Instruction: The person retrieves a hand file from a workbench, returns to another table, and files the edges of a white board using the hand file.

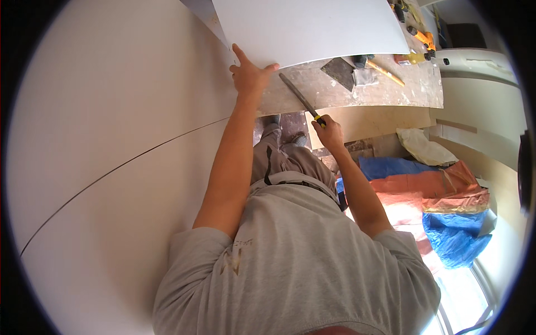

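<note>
My left hand (pixel 251 77) is at the near left corner of a large white panel (pixel 312 28). Its fingers and thumb are spread against the panel's edge, not wrapped round it. In my right hand (pixel 330 133) is a long, dark file (pixel 300 92) with a black and yellow handle. Its blade points up and to the left, the tip just below the panel's near edge and close to my left thumb. The panel lies over a worn, paint-spotted workbench (pixel 391 97).
A dark square piece (pixel 339 72), a grey pad (pixel 365 77), a wooden-handled hammer (pixel 385 72), a yellow bottle (pixel 413 58) and an orange-yellow power tool (pixel 422 37) lie on the bench. A pale wall (pixel 111 100) rises at left. Blue tarps (pixel 455 234) and reddish sheets (pixel 402 187) lie at right.
</note>
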`<state>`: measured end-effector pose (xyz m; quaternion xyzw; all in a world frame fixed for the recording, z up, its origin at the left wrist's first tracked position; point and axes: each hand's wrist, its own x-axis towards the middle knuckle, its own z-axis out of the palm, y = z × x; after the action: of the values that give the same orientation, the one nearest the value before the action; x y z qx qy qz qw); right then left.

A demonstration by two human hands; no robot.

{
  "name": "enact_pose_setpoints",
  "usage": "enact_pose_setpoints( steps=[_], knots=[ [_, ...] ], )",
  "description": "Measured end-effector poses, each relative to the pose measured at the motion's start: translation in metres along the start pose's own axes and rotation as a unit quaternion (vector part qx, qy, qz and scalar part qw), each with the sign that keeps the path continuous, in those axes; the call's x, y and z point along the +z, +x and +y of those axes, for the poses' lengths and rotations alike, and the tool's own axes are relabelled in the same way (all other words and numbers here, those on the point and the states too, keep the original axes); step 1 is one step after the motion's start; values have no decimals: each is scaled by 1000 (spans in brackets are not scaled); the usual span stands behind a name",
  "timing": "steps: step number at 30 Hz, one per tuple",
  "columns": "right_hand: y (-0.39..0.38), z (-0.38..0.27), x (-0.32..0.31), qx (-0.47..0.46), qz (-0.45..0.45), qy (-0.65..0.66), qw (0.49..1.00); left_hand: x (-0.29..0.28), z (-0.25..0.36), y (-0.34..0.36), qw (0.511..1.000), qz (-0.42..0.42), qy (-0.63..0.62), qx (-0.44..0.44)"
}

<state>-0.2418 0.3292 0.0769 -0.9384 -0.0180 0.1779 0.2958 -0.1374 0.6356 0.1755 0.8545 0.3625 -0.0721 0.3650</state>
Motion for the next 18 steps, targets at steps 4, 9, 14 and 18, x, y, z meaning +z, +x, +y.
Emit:
enact_pose_setpoints(
  steps=[4,9,14,18],
  knots=[
    [3,-1,-6,-2,3,17,1000,-5,-14,10,999,-4,-13,52],
    [-11,-3,-31,68,-23,39,997,-8,-40,19,988,-4,-56,142],
    [-10,21,-49,47,-18,34,998,-10,-60,25,966,-18,-159,201],
    [4,13,-59,60,-28,54,996,-13,-78,38,945,-29,-197,258]
  ],
)
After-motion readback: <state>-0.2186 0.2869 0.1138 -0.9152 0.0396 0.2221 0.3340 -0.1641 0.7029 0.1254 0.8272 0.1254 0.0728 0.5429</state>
